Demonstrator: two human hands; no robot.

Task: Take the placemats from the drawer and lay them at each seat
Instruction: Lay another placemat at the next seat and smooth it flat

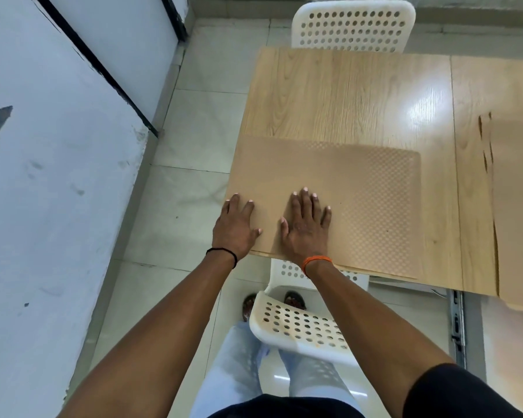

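A tan placemat (360, 200) with a dotted texture lies flat on the near left corner of the light wooden table (344, 95). My left hand (234, 227) rests on the mat's left edge with straight fingers. My right hand (307, 224) presses flat on the mat a little to the right, fingers spread. A second tan placemat (517, 206) lies at the table's right side, cut off by the frame edge.
A white perforated chair (302, 324) stands right below my arms, tucked against the near table edge. Another white chair (352, 27) stands at the far side. A pale wall (58, 176) runs along the left, with tiled floor (194, 140) between it and the table.
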